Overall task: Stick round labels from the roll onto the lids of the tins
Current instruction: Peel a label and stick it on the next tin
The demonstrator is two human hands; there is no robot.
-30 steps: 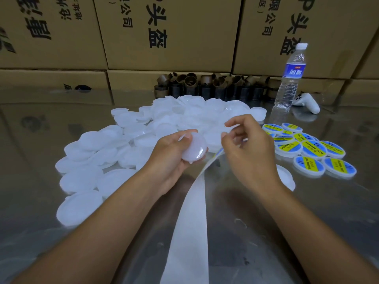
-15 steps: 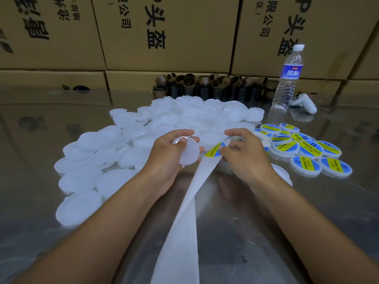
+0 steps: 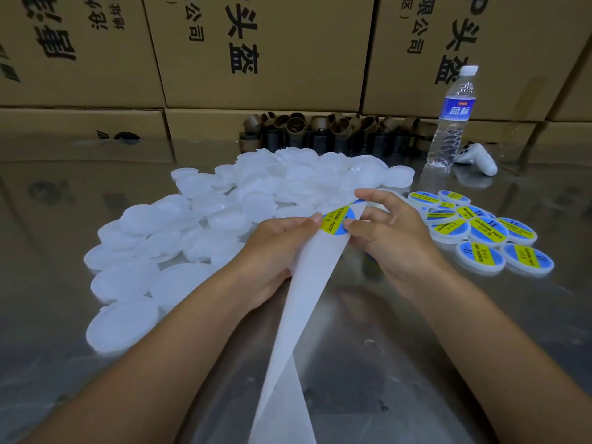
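Since 0.5 s ago both hands have closed in on the white paper backing strip (image 3: 304, 299), and the round blue-and-yellow label (image 3: 334, 219) now lies between the 2 thumbs. The white lid that the left hand showed then is not visible now; perhaps the strip hides it.

The left hand (image 3: 272, 251) has its fingers curled under the strip, with the thumb on top touching the label's left edge. The right hand (image 3: 397, 235) pinches the strip at the label's right edge.

I judge the label to be very light, thin and limp, with a sticky back that can fold onto itself, so it is best lifted by 1 edge only. The plain white plastic lids (image 3: 224, 219) beyond the left fingers look light, stiff and smooth, and are best held by the rim. The already labelled lids (image 3: 487, 232) lie on the table just past the right fingers.
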